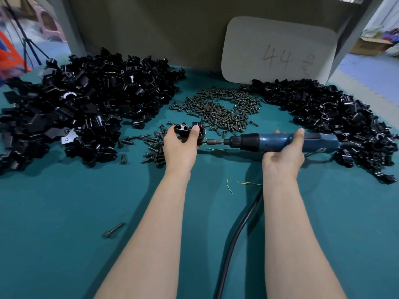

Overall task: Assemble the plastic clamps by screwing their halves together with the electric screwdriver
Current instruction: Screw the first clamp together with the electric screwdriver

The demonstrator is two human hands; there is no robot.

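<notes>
My left hand [180, 145] grips a black plastic clamp [187, 130] above the green table, thumb on top of it. My right hand [284, 153] holds a blue electric screwdriver [272, 141] lying level, fingers curled round its body. The bit [213, 141] points left and meets the clamp's right side. A heap of dark screws [222, 108] lies just behind the hands, with more screws [154, 145] left of my left hand.
A big pile of black clamp parts [86, 106] fills the left of the table [64, 201]; another pile [336, 117] curves along the right. The screwdriver's black cable [235, 234] runs toward me between my forearms. One loose screw [114, 230] lies near left. A grey card [278, 50] leans at the back.
</notes>
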